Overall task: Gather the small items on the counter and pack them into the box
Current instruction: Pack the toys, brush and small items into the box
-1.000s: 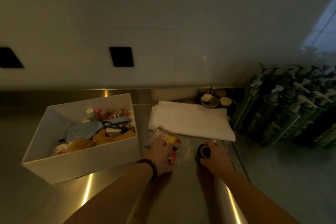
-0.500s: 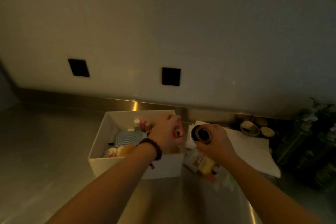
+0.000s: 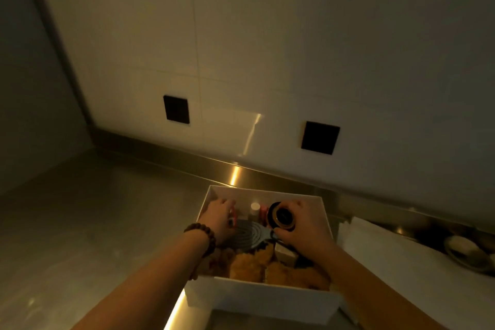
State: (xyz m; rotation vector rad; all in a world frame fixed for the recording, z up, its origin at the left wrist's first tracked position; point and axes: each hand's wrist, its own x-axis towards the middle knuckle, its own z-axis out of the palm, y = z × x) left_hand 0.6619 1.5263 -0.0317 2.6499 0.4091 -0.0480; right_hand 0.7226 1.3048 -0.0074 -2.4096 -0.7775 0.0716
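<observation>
while reaching into white box (image 3: 267, 300) on tabletop (image 3: 93, 222): left hand (image 3: 218, 220) curled around small red item (image 3: 233, 215) at box's far-left; right hand (image 3: 302, 225) gripping round black jar (image 3: 281, 215) above box's middle, over grey hairbrush (image 3: 247, 236).

A pale panelled wall (image 3: 267, 48) is seen from ten to two o'clock, with two black square plates (image 3: 176, 109) set into it. A steel counter (image 3: 88, 217) is lit dimly, streaked by warm reflections at twelve o'clock.

The left hand (image 3: 218, 218) hides most of a red item (image 3: 233, 215). Right of the right hand (image 3: 302, 225), a dish (image 3: 466, 252) is blurred and edge-cropped.
</observation>
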